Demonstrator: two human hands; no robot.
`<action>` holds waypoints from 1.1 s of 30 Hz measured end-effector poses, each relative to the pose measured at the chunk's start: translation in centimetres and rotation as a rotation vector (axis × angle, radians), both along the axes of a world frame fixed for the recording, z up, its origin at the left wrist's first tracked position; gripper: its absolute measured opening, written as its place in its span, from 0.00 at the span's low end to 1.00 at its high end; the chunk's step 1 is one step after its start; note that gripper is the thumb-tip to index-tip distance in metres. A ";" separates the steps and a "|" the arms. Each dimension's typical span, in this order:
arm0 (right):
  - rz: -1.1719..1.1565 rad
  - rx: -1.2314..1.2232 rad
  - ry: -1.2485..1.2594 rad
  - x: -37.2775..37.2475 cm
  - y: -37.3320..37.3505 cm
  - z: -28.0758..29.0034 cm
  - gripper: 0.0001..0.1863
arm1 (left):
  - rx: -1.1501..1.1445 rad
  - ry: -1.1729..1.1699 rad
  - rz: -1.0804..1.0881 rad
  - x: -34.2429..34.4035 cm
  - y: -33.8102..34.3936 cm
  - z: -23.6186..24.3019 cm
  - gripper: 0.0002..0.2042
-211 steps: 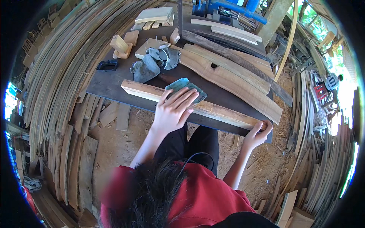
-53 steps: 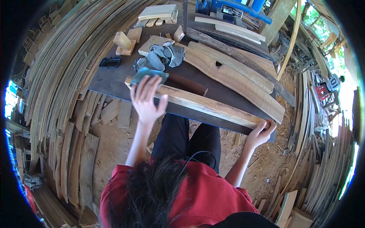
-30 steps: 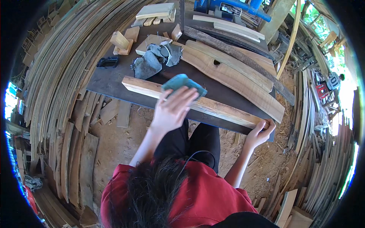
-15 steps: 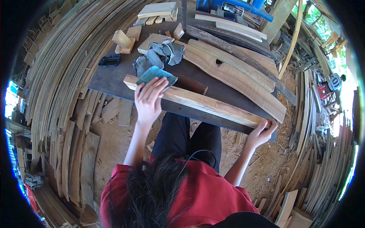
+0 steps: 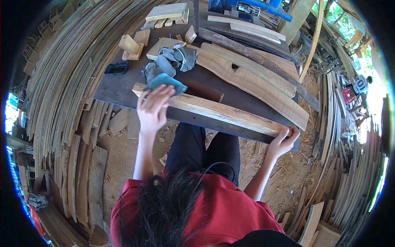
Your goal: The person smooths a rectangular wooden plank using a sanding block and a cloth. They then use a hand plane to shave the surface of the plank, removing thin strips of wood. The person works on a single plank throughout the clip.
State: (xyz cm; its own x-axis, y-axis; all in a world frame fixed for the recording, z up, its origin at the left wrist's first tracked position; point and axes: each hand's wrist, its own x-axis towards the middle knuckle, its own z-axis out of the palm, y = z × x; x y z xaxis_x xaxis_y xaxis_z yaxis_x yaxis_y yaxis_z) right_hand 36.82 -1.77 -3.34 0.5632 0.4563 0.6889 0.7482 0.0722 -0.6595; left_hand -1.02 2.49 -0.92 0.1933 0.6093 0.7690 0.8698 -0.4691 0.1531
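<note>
Teal and slightly blurred, a flat, bendy sheet (image 5: 166, 83) lies across the left end of the long, pale, square-edged wooden bar (image 5: 222, 112), and the left hand (image 5: 153, 110) has it, fingers together and only gently bent over it! Out at the bar's right end, the right hand (image 5: 284, 141) curls closed around the wood. That bar stretches along the near edge of the dark, flat tabletop (image 5: 119, 90). Beyond its left part sit crumpled grey-blue scraps (image 5: 160, 68); beyond its right, a broad, curved brown board (image 5: 259, 84) with a dark hole.
</note>
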 end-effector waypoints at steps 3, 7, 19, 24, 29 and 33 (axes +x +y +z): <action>-0.005 -0.003 0.011 0.0 -0.1 -0.1 0.12 | 0.082 -0.072 0.044 0.2 0.2 0.4 0.12; 0.009 0.027 -0.026 0.3 0.3 -0.3 0.12 | -0.001 -0.186 -0.087 6.2 -0.4 -0.6 0.11; 0.005 -0.017 0.049 0.3 0.0 -0.2 0.11 | 0.086 -0.064 0.132 -1.2 0.9 1.0 0.16; 0.014 -0.037 0.075 0.2 0.0 -0.1 0.12 | 0.029 -0.161 -0.093 6.4 -0.1 -0.5 0.12; 0.040 -0.012 0.003 0.8 -0.1 -0.4 0.15 | -0.032 -0.092 -0.257 11.6 -1.7 0.1 0.09; 0.041 -0.008 0.018 1.1 -0.1 -0.8 0.15 | 0.023 -0.011 -0.129 5.8 0.2 0.1 0.13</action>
